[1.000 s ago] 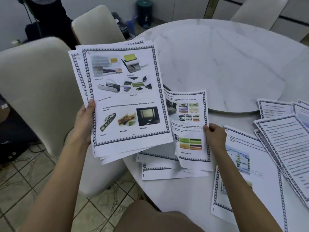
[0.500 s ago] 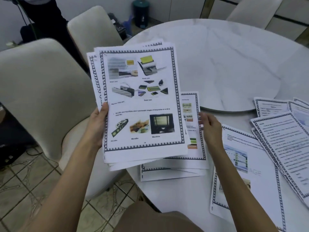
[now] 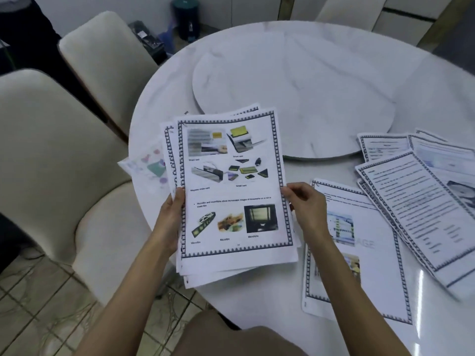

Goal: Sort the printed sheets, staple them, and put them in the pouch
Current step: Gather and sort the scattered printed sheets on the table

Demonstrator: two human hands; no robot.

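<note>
1. A stack of sheets (image 3: 231, 191), its top page bordered and printed with colour pictures, was gripped at its side edges between the left hand (image 3: 172, 214) and the right hand (image 3: 305, 209), the pages unevenly aligned.
2. A bordered cover sheet (image 3: 372, 255) lay flat just right of the right hand.
3. Fanned text sheets (image 3: 416, 209) lay farther right.
4. A translucent pouch (image 3: 146, 165) with pastel shapes showed beyond the left hand, partly hidden by the stack.

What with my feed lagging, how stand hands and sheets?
Left hand, right hand grip stack by its sides. Loose sheets spread on table, rightward. Nothing blocking.
</note>
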